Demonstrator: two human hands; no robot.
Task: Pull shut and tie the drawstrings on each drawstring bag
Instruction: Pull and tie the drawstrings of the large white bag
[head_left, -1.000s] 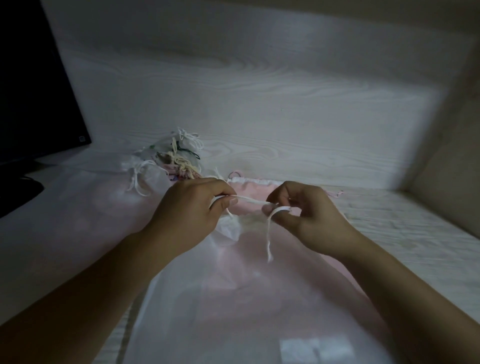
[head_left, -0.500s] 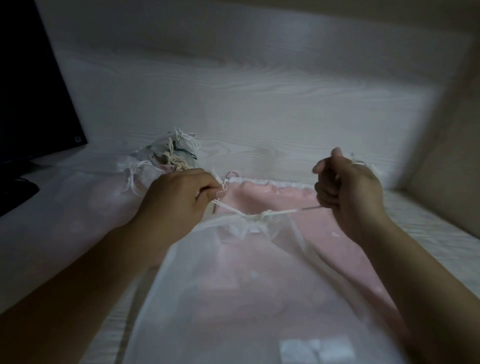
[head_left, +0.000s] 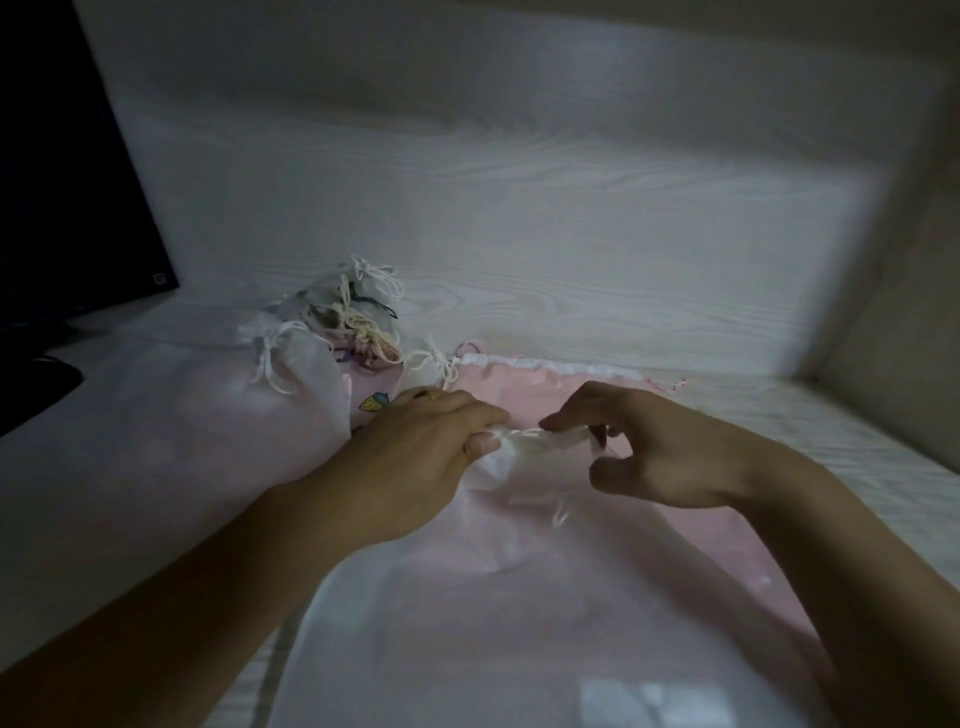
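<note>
Head view: sheer white bag (head_left: 467, 613) lay near centre over pink bag (head_left: 519, 384), mouth gathered; left hand (head_left: 415, 457) pinched bunched neck, right hand (head_left: 670, 452) pinched cord (head_left: 550, 439) beside it; fabric looked light, limp, slippery, snag-prone; best held by cords close to neck, not by cloth

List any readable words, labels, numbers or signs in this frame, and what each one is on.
No text can be read.
Monitor: a small pale mark at its lower right corner, too small to read.
Pink bag beside the left hand: a strawberry picture, no words.
</note>
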